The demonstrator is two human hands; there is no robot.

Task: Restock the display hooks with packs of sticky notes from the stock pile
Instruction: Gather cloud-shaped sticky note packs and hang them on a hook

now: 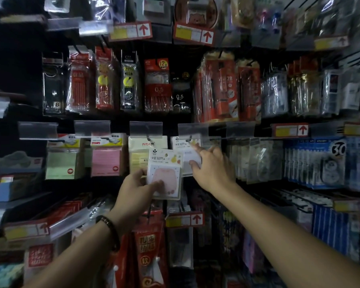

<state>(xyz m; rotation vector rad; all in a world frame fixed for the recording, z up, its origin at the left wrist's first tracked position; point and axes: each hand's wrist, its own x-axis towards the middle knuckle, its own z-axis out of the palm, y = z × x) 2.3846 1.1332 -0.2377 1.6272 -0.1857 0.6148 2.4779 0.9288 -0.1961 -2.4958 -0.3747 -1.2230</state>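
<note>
The risk I see from my end is in the threading. My left hand (pixel 137 188) pinches the new pack (pixel 164 169) of sticky notes low on its left side, thumb (pixel 156 183) across the front and the other fingers tucked at its edge and behind it. The pack stands upright, just in front of the yellow pack (pixel 139 157) and just left of the hook (pixel 189 139) that I judge it is meant for. That grip is far from the hanger hole at the top of the card, so the top can swing or twist as I raise it, and the hole could miss the hook tip.

My right hand (pixel 214 169) is on the hung pack (pixel 184 145) of the same design, which is already on that hook. The index finger reaches up beside the card's top and the thumb lies on its lower front. Blur keeps me from telling whether this hand pinches that pack or only presses on it. If it draws the pack forward, the pack could slide off the hook end. If it pushes unevenly, the card could tilt and block the way in.

The clear label holder (pixel 192 129) hangs right over the hook's front, and the light is dim, so I can barely make out the tip. Working half blind, I might catch the new pack's wrapper on the holder, or knock the yellow pack beside it. The stock pile is not in view.
</note>
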